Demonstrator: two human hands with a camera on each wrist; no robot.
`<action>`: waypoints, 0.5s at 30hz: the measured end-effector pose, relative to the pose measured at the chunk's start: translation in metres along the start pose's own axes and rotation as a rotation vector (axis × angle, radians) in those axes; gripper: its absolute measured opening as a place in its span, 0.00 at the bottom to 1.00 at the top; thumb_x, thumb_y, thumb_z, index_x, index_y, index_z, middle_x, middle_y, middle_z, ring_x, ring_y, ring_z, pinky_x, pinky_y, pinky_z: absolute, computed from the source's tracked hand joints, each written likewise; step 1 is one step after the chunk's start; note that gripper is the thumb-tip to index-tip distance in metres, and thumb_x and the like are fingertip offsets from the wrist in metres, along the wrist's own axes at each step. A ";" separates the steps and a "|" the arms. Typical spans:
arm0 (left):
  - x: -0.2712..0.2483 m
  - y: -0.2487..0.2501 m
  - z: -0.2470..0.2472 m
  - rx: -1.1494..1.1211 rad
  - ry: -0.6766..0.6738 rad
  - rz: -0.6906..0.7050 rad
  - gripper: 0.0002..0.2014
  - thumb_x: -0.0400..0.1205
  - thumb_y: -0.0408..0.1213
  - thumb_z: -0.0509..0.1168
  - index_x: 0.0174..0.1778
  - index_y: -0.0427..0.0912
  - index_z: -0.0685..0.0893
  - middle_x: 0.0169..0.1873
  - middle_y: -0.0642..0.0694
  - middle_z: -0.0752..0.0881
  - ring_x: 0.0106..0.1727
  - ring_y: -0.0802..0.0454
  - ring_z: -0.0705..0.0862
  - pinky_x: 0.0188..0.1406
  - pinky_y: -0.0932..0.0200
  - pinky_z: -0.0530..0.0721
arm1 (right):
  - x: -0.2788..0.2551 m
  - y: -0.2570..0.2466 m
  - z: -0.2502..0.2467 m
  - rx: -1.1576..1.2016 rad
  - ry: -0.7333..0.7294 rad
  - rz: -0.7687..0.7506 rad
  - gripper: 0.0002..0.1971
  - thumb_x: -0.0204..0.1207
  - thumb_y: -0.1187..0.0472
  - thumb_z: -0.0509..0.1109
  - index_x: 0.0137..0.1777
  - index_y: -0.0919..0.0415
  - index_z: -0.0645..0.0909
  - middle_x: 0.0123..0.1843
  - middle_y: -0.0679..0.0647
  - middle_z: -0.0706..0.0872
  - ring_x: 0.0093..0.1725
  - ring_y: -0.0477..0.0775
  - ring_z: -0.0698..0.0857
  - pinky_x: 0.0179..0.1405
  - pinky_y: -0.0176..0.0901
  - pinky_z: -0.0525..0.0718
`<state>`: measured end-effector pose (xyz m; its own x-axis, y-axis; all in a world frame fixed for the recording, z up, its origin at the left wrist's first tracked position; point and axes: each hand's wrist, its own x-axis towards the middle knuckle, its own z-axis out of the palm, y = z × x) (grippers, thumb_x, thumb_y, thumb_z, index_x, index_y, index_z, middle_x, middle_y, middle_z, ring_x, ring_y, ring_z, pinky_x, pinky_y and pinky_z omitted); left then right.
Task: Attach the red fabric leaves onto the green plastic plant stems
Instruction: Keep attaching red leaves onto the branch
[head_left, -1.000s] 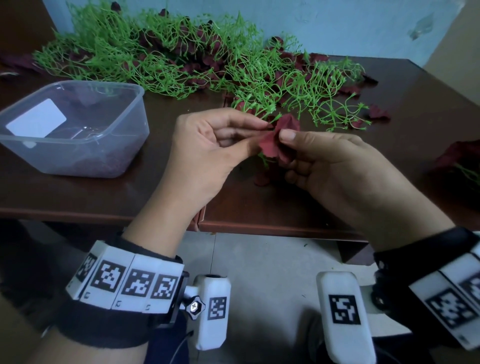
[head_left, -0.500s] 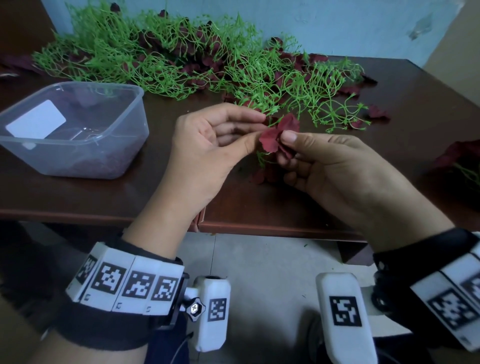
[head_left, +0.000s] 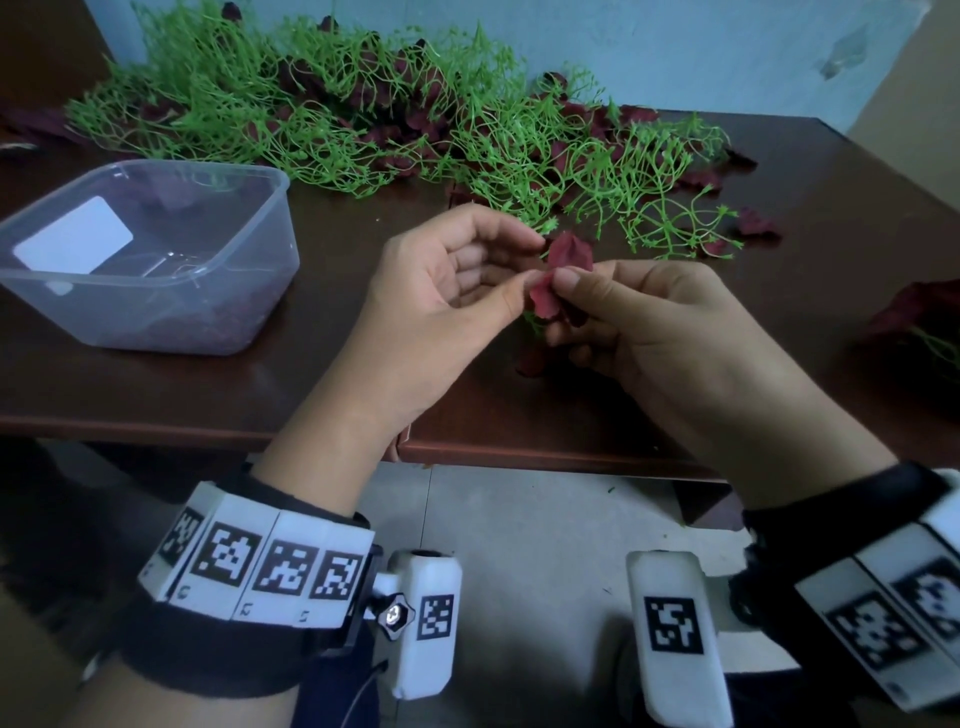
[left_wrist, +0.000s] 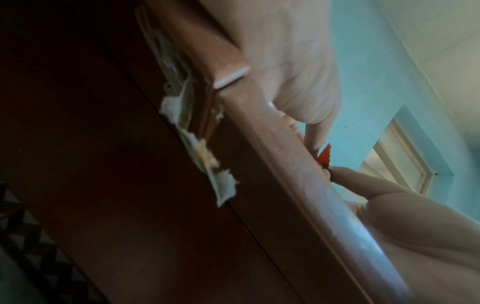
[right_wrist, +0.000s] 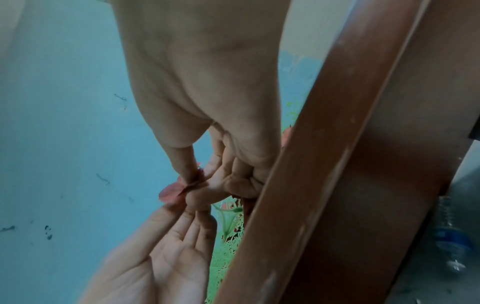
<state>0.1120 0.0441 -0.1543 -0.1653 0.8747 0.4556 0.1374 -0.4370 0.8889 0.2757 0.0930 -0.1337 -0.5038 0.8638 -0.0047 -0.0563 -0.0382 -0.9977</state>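
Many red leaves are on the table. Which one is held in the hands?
The red leaf between the two thumbs, above the table's front edge. The right hand pinches it and the left hand touches it; the other leaves lie loose or among the green stems.

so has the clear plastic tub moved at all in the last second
No. The clear plastic tub sits in the same spot, judged against the table's front edge.
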 end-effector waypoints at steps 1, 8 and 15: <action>0.000 0.000 0.000 -0.007 -0.008 -0.006 0.12 0.79 0.24 0.74 0.54 0.42 0.85 0.47 0.48 0.91 0.51 0.56 0.89 0.57 0.62 0.87 | 0.000 0.000 0.000 0.033 -0.011 0.003 0.08 0.80 0.61 0.71 0.45 0.65 0.87 0.34 0.59 0.87 0.36 0.52 0.82 0.40 0.43 0.76; 0.000 0.002 0.000 -0.002 -0.046 -0.001 0.13 0.78 0.25 0.74 0.51 0.44 0.82 0.45 0.48 0.88 0.49 0.53 0.87 0.54 0.58 0.86 | 0.000 0.000 -0.004 0.057 -0.056 -0.002 0.13 0.67 0.56 0.76 0.44 0.66 0.88 0.33 0.58 0.87 0.35 0.51 0.81 0.39 0.40 0.76; -0.001 0.002 0.000 -0.061 -0.072 0.034 0.16 0.79 0.23 0.71 0.45 0.45 0.70 0.45 0.40 0.87 0.49 0.36 0.81 0.47 0.33 0.79 | 0.000 -0.001 -0.005 0.053 -0.100 0.004 0.10 0.68 0.57 0.75 0.44 0.64 0.87 0.35 0.58 0.87 0.37 0.51 0.83 0.41 0.41 0.77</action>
<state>0.1128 0.0421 -0.1527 -0.0909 0.8708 0.4831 0.0818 -0.4769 0.8751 0.2801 0.0950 -0.1333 -0.5871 0.8095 0.0006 -0.0981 -0.0704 -0.9927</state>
